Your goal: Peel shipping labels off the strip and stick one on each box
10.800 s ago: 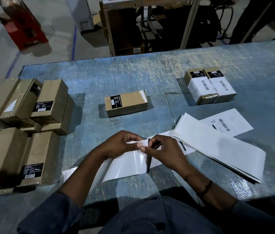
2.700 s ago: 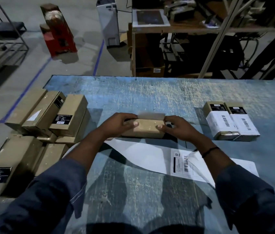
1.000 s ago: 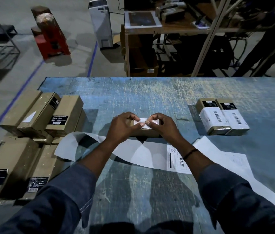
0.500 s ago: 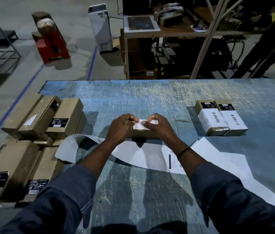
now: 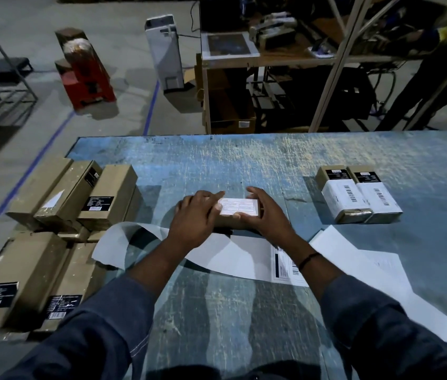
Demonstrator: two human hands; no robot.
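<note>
Mid-tabletop (image 5: 244,160), my left hand (image 5: 195,215) and right hand (image 5: 265,215) flank a brown box (image 5: 226,222) whose top carries a white label (image 5: 240,207). Neither grip is clamped: the left lies flat, fingers spread over the box's left end and the label's edge; the right cups the box's right end, thumb on the label's near edge. To finish well, I would press from the middle outward and rub the corners down so no bubble or lifted edge remains. The label lies between the hands, touching both. The strip (image 5: 230,255) trails just behind my wrists. Two labelled boxes (image 5: 358,197) stand well right; unlabelled boxes (image 5: 52,215) wait at left.
</note>
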